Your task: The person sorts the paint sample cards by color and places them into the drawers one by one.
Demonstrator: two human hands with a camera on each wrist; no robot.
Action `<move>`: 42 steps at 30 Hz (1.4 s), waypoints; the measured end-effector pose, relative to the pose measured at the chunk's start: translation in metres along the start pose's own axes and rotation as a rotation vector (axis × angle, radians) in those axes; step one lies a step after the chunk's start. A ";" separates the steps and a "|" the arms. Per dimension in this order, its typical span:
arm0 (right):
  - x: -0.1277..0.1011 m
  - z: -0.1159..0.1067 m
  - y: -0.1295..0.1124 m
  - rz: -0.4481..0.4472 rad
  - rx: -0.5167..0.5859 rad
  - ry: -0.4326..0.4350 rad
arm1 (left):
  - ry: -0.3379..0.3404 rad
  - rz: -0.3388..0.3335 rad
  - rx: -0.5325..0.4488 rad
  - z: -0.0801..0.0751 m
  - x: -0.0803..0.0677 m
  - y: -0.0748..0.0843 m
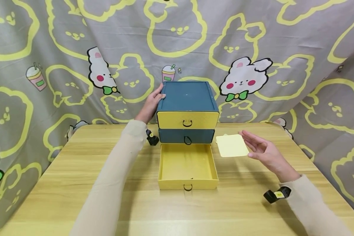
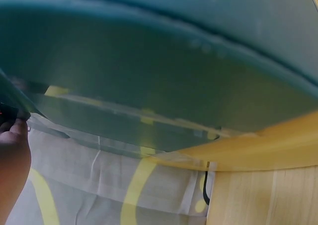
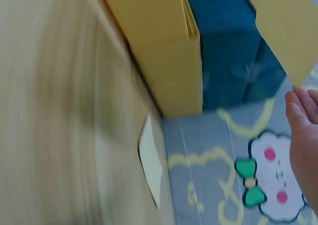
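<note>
A small drawer cabinet (image 1: pixel 186 95) with a blue top and yellow and blue drawers stands on the table. My left hand (image 1: pixel 151 103) grips the left edge of its top, thumb over the rim; part of that hand is hidden. To the cabinet's right, my right hand (image 1: pixel 262 150) pinches a pale yellow square card (image 1: pixel 232 146) at its edge, above the table. The bottom yellow drawer (image 1: pixel 187 164) is pulled out, with a small dark mark near its front wall. In the right wrist view another pale sheet (image 3: pixel 150 160) lies on the table near the cabinet.
The upper yellow drawer (image 1: pixel 177 120) and the blue drawer (image 1: pixel 172 136) are pushed in, each with a black loop handle. Behind the wooden table (image 1: pixel 85 183) hangs a grey curtain (image 1: pixel 129 39) with cartoon prints.
</note>
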State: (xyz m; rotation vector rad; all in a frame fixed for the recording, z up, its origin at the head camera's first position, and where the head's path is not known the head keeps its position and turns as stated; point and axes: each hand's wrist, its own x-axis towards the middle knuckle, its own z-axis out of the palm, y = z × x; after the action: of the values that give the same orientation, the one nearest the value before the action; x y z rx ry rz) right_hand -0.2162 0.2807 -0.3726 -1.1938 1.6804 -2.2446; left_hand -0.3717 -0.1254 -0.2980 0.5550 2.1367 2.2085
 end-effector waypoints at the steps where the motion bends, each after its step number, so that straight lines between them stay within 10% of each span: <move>1: 0.001 0.005 0.001 0.005 -0.002 -0.010 | -0.002 -0.001 0.000 -0.001 0.000 0.000; 27: 0.028 0.074 0.061 0.253 -0.278 0.005 | 0.028 0.034 0.037 -0.002 0.000 -0.005; 42: 0.026 0.066 0.056 0.280 -0.432 -0.021 | 0.019 0.042 0.022 0.001 0.000 -0.003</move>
State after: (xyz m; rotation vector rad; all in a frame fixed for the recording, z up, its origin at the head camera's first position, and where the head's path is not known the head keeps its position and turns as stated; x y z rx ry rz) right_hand -0.2129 0.1949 -0.4013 -0.9630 2.2374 -1.7554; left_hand -0.3721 -0.1244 -0.3004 0.5870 2.1816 2.2225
